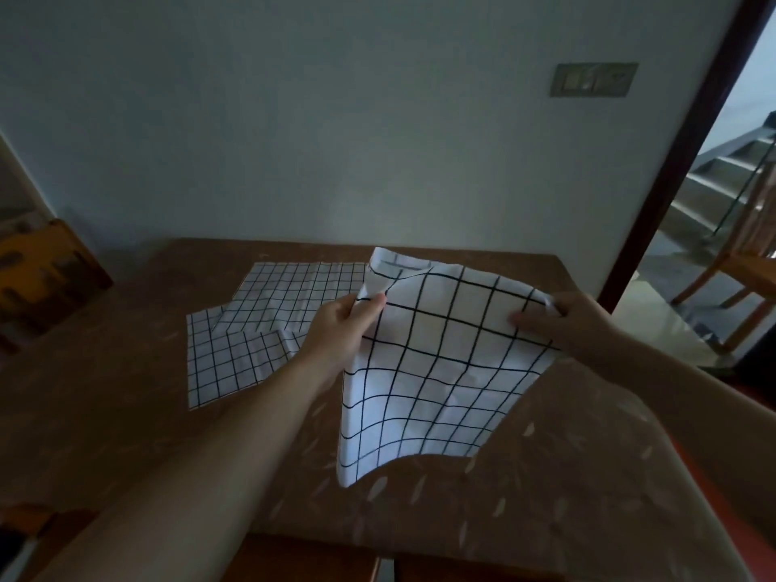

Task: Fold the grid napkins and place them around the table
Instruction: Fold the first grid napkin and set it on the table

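Dim light falls on a brown table (126,329) set against a pale wall (336,119), with a switch plate (594,79) at the upper right of the frame and a doorway to stairs (722,182) and a wooden chair (747,262) at the far right.

At centre frame a grid napkin (436,363) hangs in the air above the table, held by its upper edge. The left hand (340,329) pinches the upper left part, thumb on the near face and fingers curled behind the cloth. The right hand (562,319) pinches the upper right corner, thumb pressed onto the near face; its other fingers are hidden behind the cloth. The lower corner droops toward the tabletop, and the top left corner curls over.

Left of centre, more napkins (260,325) lie overlapping on the table, loosely spread and not neatly folded.

I judge the folding step has just begun on this napkin: it is lifted and stretched out, not yet creased. The next move likely calls for laying it flat or bringing two corners together evenly, keeping the grid lines aligned.
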`<state>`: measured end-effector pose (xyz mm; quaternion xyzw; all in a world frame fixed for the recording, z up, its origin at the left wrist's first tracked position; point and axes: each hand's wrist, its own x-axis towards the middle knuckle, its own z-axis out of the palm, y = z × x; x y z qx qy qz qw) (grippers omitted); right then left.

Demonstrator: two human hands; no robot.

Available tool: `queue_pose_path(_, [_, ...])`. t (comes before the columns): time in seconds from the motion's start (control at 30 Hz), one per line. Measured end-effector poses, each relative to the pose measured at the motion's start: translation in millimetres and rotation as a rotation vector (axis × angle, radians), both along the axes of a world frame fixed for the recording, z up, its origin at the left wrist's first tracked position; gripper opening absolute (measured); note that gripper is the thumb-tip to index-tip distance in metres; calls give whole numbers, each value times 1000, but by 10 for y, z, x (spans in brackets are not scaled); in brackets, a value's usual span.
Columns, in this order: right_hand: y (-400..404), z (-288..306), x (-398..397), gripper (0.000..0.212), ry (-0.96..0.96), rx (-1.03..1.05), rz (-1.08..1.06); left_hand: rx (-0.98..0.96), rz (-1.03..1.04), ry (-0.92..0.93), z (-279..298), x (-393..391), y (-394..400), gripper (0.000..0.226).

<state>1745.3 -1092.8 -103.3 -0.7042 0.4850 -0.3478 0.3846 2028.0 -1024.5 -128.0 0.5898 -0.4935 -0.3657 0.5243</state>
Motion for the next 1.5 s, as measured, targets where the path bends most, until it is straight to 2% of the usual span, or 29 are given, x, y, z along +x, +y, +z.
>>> queue_pose_path(0.1, [37, 35, 9, 10, -149, 24, -51, 10, 111, 96, 24, -20, -10, 20])
queue_pose_path(0.17, [42, 33, 3, 27, -232, 84, -86, 37, 125, 147, 5, 2, -12, 18])
queue_pose_path(0.23, [70, 69, 13, 38, -282, 96, -128, 59, 83, 189, 17, 25, 33, 23])
queue_pose_path(0.3, [100, 97, 36, 40, -302, 91, -152, 67, 38, 172, 14, 30, 67, 46])
queue_pose_path(0.33, [107, 101, 45, 37, -310, 85, -143, 51, 24, 143, 19, 19, 85, 49])
queue_pose_path(0.47, [107, 96, 60, 22, -344, 85, -101, 1, 85, 226, 53, -16, 130, 22])
queue_pose_path(0.63, [165, 109, 65, 15, -412, 145, -86, 21, 20, 241, 55, 25, 193, 35])
queue_pose_path(0.7, [191, 128, 63, 14, -410, 131, -95, 6, 7, 152, 87, 3, 233, 44])
queue_pose_path(0.83, [216, 158, 65, 10, -381, 74, -76, -82, 119, 182, 201, -47, 263, 61])
queue_pose_path(0.9, [197, 156, 50, 10, -359, 60, -92, -82, 136, 181, 224, -35, 263, 58])
queue_pose_path(0.97, [173, 156, 39, 18, -338, 55, -104, -47, 122, 168, 230, -5, 264, 46])
queue_pose_path(1.03, [177, 165, 40, 48, -320, 56, -104, -36, 94, 193, 236, 13, 256, 36])
queue_pose_path(1.1, [172, 164, 27, 64, -319, 66, -92, -16, 81, 279, 250, 17, 249, 35])
queue_pose_path(1.23, [154, 164, -6, 48, -337, 70, -87, -70, 135, 371, 261, 40, 245, 21])
queue_pose_path(1.33, [140, 160, -14, 24, -347, 70, -92, -71, 180, 413, 290, 54, 253, 41])
queue_pose_path(1.4, [131, 161, -11, 14, -355, 71, -100, -62, 190, 423, 304, 51, 251, 34])
queue_pose_path(1.5, [130, 149, -7, 9, -361, 81, -121, -77, 227, 378, 312, 41, 228, 25])
